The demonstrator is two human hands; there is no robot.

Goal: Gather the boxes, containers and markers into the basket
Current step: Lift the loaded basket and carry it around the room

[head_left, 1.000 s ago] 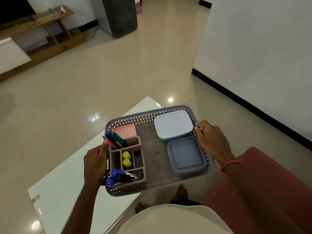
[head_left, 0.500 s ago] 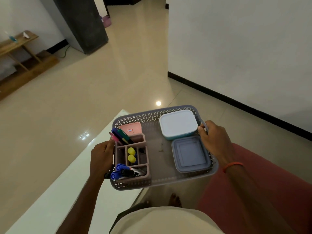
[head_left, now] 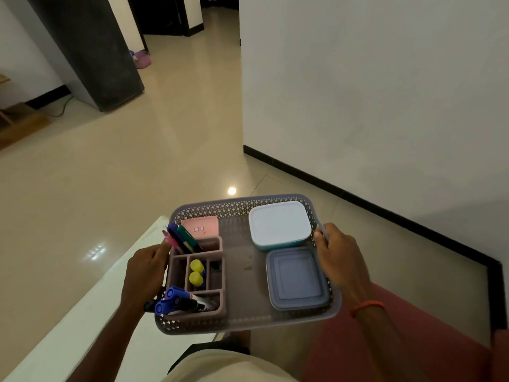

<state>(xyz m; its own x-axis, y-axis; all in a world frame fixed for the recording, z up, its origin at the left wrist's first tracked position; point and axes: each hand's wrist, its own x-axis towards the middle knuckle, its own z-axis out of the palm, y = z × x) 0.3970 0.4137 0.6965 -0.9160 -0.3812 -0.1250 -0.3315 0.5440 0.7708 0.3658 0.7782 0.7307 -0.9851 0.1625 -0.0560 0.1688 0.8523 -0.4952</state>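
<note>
Your left hand [head_left: 146, 274] and right hand [head_left: 338, 255] each curl round a side rim of the basket [head_left: 248, 325], holding it level in the air, partly above the white bench [head_left: 82, 312]. Inside it: a white-lidded container [head_left: 279, 223] at the far right and a grey container [head_left: 297, 278] just nearer you. A pink box [head_left: 202, 227] sits far left. The organiser [head_left: 179, 271] on the left holds tilted markers [head_left: 181, 237], two yellow caps [head_left: 196, 271] and blue-capped markers [head_left: 176, 299] lying flat.
</note>
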